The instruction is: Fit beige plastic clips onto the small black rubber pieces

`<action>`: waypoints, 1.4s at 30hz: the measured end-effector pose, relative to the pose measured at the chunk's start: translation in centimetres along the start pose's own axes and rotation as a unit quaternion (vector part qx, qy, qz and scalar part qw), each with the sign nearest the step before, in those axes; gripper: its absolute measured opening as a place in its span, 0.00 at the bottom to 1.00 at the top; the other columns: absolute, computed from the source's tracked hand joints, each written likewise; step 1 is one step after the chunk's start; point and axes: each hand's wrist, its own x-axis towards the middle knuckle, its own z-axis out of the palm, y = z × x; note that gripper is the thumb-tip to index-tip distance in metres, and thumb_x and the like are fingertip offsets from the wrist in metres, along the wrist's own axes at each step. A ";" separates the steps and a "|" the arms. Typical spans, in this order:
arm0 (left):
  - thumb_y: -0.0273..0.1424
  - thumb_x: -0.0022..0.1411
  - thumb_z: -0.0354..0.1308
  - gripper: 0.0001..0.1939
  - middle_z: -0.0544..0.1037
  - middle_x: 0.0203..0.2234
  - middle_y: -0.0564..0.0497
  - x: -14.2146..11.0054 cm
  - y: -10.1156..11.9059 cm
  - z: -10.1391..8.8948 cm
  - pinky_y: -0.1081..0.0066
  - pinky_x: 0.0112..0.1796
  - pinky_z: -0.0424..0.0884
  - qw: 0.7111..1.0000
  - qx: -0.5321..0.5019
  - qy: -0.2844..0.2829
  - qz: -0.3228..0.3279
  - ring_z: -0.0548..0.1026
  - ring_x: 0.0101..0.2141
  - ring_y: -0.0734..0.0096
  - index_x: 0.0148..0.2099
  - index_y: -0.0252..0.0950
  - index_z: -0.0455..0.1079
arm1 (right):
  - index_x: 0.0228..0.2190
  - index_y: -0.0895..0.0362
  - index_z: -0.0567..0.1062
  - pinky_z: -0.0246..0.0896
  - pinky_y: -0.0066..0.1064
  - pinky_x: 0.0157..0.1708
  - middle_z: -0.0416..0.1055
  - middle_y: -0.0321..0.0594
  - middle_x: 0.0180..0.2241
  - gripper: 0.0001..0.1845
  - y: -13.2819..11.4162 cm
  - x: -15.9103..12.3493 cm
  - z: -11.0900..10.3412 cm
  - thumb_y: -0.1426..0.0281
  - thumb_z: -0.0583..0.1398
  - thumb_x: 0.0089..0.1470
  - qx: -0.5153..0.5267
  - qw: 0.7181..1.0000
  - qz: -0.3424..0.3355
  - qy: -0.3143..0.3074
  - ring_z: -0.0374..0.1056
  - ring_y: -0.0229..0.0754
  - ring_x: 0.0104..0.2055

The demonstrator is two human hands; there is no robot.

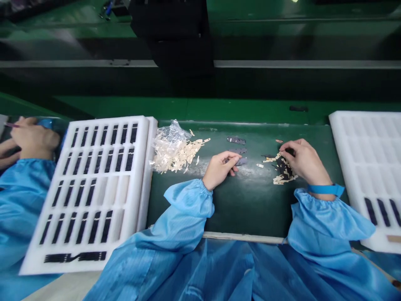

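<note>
On a dark green worktop [250, 209], the left hand [221, 169] rests with its fingers [233, 156] loosely curled beside flat dark grey plates [236, 140], while the right hand [300, 161] has its fingers [286, 146] drawn together over a heap of cream strips and dark pieces [283, 169], though I cannot tell whether either hand grips anything. A clear plastic bag of cream strips [171, 146] lies near a white foam tray holding black strips [94, 192], and a second white foam tray [366, 167] stands at right. Behind runs a glossy green machine frame [282, 106] with a pale rail [307, 64], and a co-worker's hand [33, 140] shows at far left.
</note>
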 end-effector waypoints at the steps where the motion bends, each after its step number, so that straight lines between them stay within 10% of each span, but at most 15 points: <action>1: 0.40 0.61 0.67 0.16 0.77 0.21 0.53 0.0 0.0 0.0 0.77 0.22 0.70 1.000 -0.001 0.000 0.001 0.73 0.19 0.79 0.42 0.31 0.77 | 0.34 0.53 0.80 0.66 0.42 0.43 0.69 0.42 0.33 0.04 0.0 0.0 0.3 0.69 0.64 0.57 -0.006 1.000 -0.001 0.004 0.68 0.49 0.37; 23: 0.43 0.59 0.68 0.20 0.76 0.21 0.53 0.0 -0.1 0.0 0.78 0.22 0.71 1.000 -0.005 0.000 0.009 0.74 0.20 0.78 0.42 0.30 0.77 | 0.31 0.56 0.77 0.64 0.43 0.44 0.68 0.44 0.33 0.07 0.1 0.6 0.6 0.67 0.61 0.58 -0.038 0.995 0.041 0.086 0.66 0.51 0.38; 42: 0.41 0.63 0.65 0.18 0.76 0.21 0.53 0.2 -0.6 -0.3 0.79 0.21 0.68 1.000 0.006 0.000 -0.002 0.73 0.19 0.80 0.45 0.30 0.76 | 0.35 0.53 0.74 0.65 0.38 0.36 0.78 0.45 0.41 0.10 -2.9 0.3 -0.3 0.60 0.60 0.62 0.144 0.987 0.055 0.040 0.71 0.47 0.37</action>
